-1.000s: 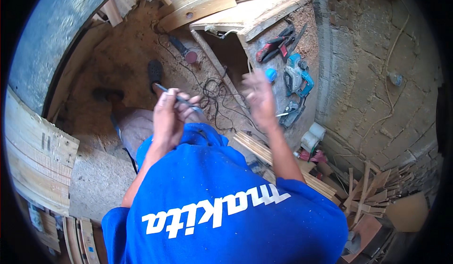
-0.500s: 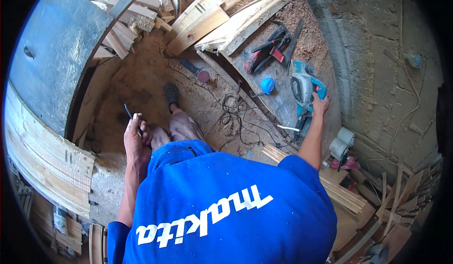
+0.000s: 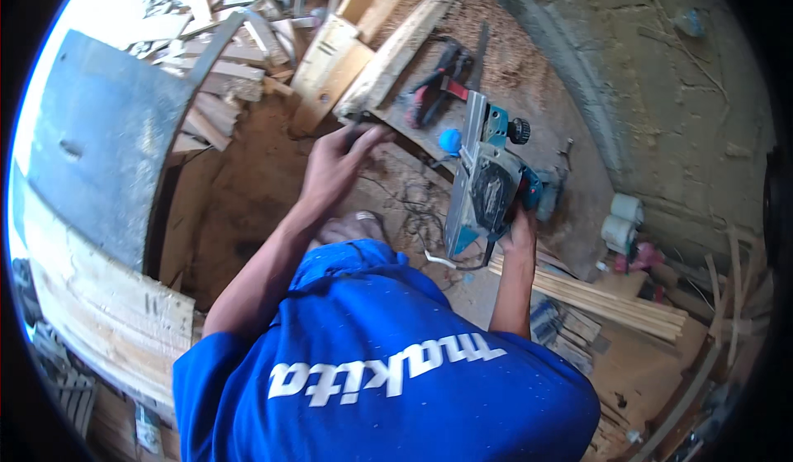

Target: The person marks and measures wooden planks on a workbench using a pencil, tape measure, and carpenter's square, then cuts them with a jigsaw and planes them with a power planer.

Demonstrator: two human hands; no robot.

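In my right hand (image 3: 520, 232) is a teal and grey electric planer (image 3: 489, 188), gripped by its handle. It is lifted off the bench and tipped, so its long flat metal sole faces left. My left hand (image 3: 332, 165), fingers curled, reaches forward over the bench's left edge. A slim dark tool (image 3: 353, 135) pokes out of it; blur hides its exact kind. Beyond the planer, a small blue round object (image 3: 450, 142) and a red and black hand tool (image 3: 429, 94) lie on the bench (image 3: 578, 206).
Wood shavings (image 3: 496, 49) cover the bench's far end, by a rough wall (image 3: 686, 115). Black cord (image 3: 413, 210) coils below its left edge. Thin wooden strips (image 3: 611, 301) lie at right. A large dark panel (image 3: 107, 123) stands left, with scrap wood (image 3: 223, 74) behind.
My right hand has lifted the planer off the bench, tilting it and drawing it left. My left hand has swung forward and right toward the bench, keeping the slim tool.
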